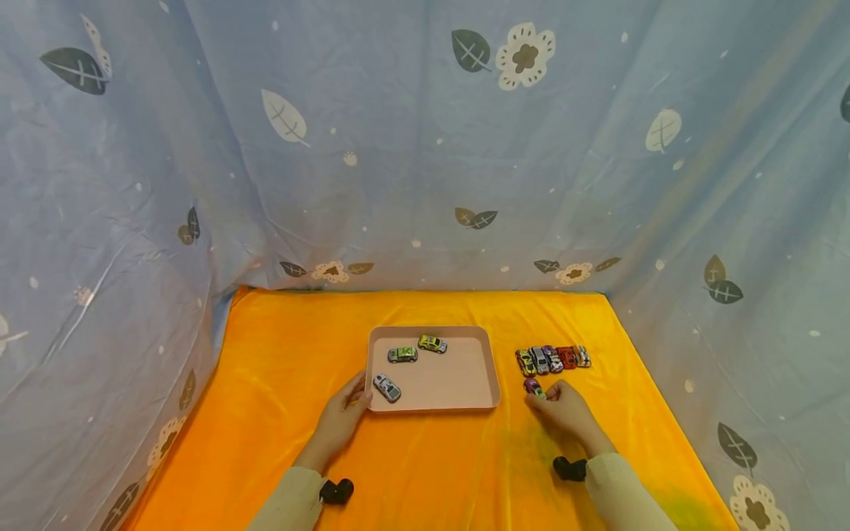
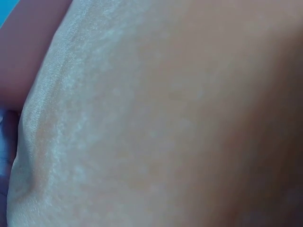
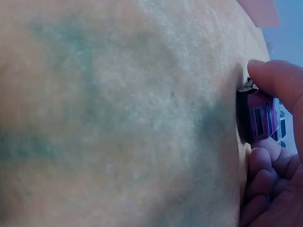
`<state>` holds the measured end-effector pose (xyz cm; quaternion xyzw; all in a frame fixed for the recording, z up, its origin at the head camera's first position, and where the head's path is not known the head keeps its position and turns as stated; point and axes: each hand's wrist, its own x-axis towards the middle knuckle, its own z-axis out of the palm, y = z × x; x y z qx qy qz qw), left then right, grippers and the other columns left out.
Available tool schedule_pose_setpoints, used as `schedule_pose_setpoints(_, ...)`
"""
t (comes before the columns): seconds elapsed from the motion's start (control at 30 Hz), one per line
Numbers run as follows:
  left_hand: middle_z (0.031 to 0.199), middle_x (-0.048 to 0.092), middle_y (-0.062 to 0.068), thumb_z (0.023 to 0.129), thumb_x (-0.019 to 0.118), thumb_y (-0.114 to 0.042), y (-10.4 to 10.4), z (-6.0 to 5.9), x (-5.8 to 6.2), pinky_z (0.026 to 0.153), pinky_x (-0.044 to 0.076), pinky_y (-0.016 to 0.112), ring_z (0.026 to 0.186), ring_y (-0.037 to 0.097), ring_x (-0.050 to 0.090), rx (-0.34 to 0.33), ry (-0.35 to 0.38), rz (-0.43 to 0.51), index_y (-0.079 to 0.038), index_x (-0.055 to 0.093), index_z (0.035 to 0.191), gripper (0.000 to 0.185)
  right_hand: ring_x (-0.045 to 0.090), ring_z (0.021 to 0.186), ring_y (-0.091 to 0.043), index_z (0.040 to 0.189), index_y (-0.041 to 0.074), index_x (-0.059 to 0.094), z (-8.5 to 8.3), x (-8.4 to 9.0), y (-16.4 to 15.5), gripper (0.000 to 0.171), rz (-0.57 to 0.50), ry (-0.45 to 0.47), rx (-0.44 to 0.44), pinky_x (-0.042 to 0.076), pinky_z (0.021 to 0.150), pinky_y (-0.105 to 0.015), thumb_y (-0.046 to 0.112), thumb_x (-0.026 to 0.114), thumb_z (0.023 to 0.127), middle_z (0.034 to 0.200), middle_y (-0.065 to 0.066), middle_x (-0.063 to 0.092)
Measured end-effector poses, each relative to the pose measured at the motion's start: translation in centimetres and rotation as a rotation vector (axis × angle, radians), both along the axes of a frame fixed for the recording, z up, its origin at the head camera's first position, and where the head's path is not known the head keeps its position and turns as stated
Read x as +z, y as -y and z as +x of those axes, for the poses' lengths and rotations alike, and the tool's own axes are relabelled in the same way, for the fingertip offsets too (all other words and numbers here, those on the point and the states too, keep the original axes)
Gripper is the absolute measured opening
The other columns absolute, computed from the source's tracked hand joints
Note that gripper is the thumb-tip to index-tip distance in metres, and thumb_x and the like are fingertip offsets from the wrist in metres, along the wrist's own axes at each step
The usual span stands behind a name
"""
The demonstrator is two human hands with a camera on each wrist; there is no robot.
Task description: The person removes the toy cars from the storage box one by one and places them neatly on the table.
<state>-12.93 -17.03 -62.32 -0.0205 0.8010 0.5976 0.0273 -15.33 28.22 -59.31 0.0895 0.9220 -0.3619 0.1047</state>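
A shallow pink tray (image 1: 458,380) lies on the orange cloth, with a green toy car (image 1: 402,355), a yellow one (image 1: 432,344) and a white one (image 1: 387,388) inside. At its near left corner, my left hand (image 1: 341,422) grips the wall. To the right of the tray, my right hand (image 1: 569,414) pinches a purple toy car (image 1: 533,387) at the cloth. The right wrist view shows that purple car (image 3: 259,113) between thumb and fingers. In the left wrist view, cloth fills most of the picture and the hand's grip is hidden.
Just beyond the right hand, several toy cars stand side by side in a row: yellow-green (image 1: 525,362), silver (image 1: 539,360), purple and white (image 1: 553,358), red (image 1: 567,358) and white-orange (image 1: 583,356). Patterned blue-grey curtains (image 1: 398,184) enclose the cloth (image 1: 299,324) at the back and sides.
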Motion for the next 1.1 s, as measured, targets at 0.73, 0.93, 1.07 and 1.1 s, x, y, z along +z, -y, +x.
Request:
schedule_pose_setpoints(0.73,0.136,0.055,-0.002,0.097,0.061,-0.03,0.0,-0.3,0.1,0.097,0.046,0.04,0.117,0.018,0.054,0.002,0.002,0.016,-0.027,0.043,0.147,0.053,0.048,0.066,-0.021,0.085,0.005,0.045,-0.5,-0.2,1.0,0.05,0.106,-0.055,-0.064,0.037,0.059,-0.03,0.05,0.068,0.084,0.073,-0.007,0.047)
schedule_pose_setpoints(0.93,0.136,0.055,0.0,0.096,0.061,-0.031,0.1,-0.3,0.1,0.098,0.045,0.041,0.116,0.019,0.055,0.003,-0.002,-0.007,-0.026,0.043,0.147,0.054,0.049,0.074,-0.022,0.096,0.004,0.047,-0.6,0.3,0.6,0.062,-0.004,-0.038,-0.085,0.039,0.062,-0.031,0.061,0.067,0.081,0.084,-0.009,0.052)
schedule_pose_setpoints(1.07,0.136,0.055,0.0,0.096,0.061,-0.031,0.0,0.0,0.2,0.1,0.043,0.043,0.118,0.02,0.055,-0.001,0.012,-0.007,-0.025,0.043,0.147,0.054,0.053,0.082,-0.024,0.106,0.005,0.05,-0.7,1.4,0.9,0.066,-0.025,-0.104,-0.073,0.044,0.067,-0.033,0.064,0.066,0.081,0.095,-0.01,0.057)
schedule_pose_setpoints(1.1,0.136,0.055,0.001,0.097,0.061,-0.03,0.0,0.0,0.3,0.1,0.044,0.043,0.118,0.02,0.055,-0.003,0.011,-0.005,-0.025,0.043,0.147,0.054,0.054,0.084,-0.024,0.108,0.005,0.051,-0.8,1.7,1.2,0.066,-0.026,-0.13,-0.065,0.045,0.069,-0.034,0.063,0.066,0.081,0.098,-0.01,0.057)
